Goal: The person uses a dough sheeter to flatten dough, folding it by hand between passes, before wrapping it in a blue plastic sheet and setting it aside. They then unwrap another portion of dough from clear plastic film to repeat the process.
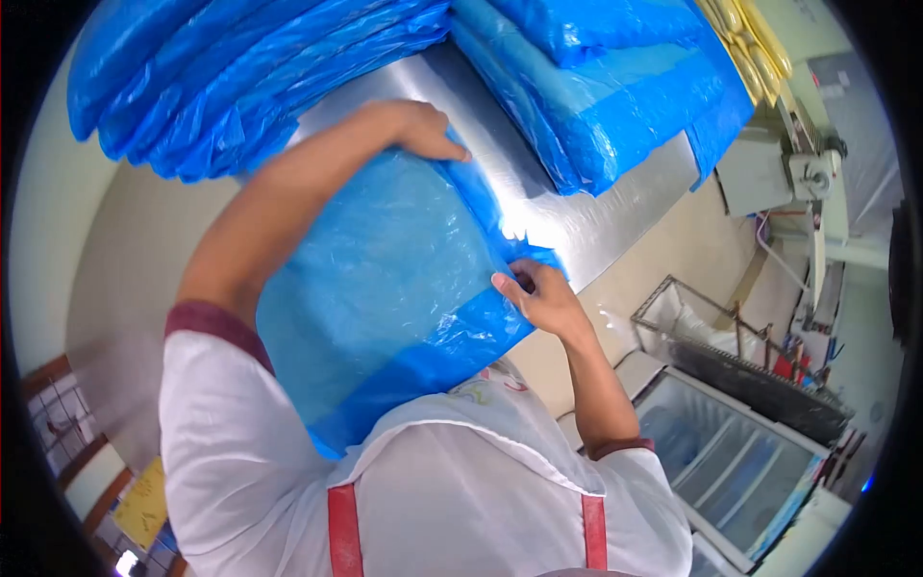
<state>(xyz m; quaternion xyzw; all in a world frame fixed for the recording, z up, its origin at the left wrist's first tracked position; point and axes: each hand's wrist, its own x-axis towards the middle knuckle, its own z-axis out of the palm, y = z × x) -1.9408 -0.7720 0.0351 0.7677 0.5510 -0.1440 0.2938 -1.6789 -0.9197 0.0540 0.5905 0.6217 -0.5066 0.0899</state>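
A thin, shiny blue plastic sheet (385, 250), folded in layers, lies in front of my body on a metal table (606, 231). My left hand (423, 130) is closed at the sheet's far edge, with part of its fingers hidden. At the right-hand corner my right hand (546, 300) grips the plastic, thumb on top and fingers curled around the edge. A darker blue strip runs along that side between both hands.
At the back left hangs a thick pile of blue plastic (260, 77). Another folded blue stack (615, 106) sits at the back right, beside yellow plastic bundles (745, 38). To the right are a wire-framed bin (731, 356) and a glass-topped chest (721, 452).
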